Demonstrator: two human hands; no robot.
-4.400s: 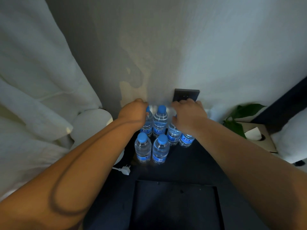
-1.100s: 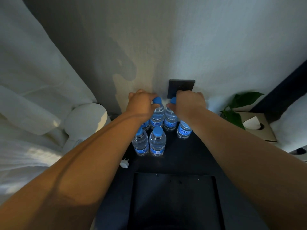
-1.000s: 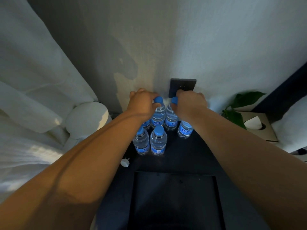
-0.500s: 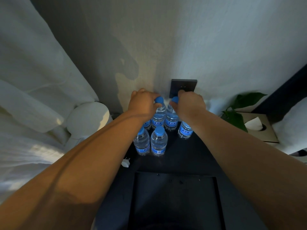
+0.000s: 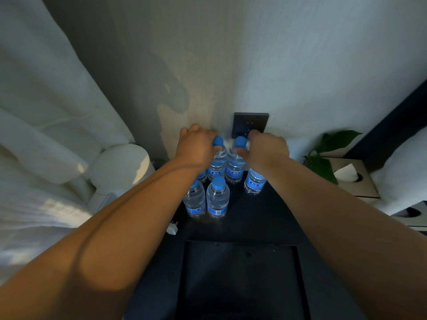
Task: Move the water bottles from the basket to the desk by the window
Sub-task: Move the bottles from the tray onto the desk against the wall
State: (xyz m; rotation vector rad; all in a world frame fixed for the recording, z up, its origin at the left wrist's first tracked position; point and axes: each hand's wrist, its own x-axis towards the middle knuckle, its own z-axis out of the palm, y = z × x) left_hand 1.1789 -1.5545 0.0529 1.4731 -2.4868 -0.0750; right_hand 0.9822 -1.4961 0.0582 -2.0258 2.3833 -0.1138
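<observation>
Six clear water bottles [image 5: 218, 199] with blue caps and blue labels stand clustered at the far edge of the dark tabletop [image 5: 254, 218], close against the pale wall [image 5: 277, 65]. From my remote seat I see the left hand [image 5: 196, 146] with its fingers curled round the neck of the left rear bottle [image 5: 217, 166], just under the cap. The right hand [image 5: 265, 148] pinches the neck of the right rear bottle [image 5: 234, 168], thumb below the cap. These two bottles sit side by side, touching or nearly so; I cannot tell whether their bases rest on the tabletop. Two more stand upright in front of them, one stands apart to the right under the right wrist, and one is mostly hidden behind the left wrist. A black socket plate [image 5: 250, 122] is set in the wall right behind the hands. A white plug [image 5: 172, 229] lies at the tabletop's left edge, and a dark recessed panel [image 5: 240, 278] fills its near side. White curtain [image 5: 46, 88] hangs at left beside a pale rounded shape [image 5: 120, 162]; a green plant [image 5: 332, 144] and a tissue box [image 5: 353, 179] sit at right.
</observation>
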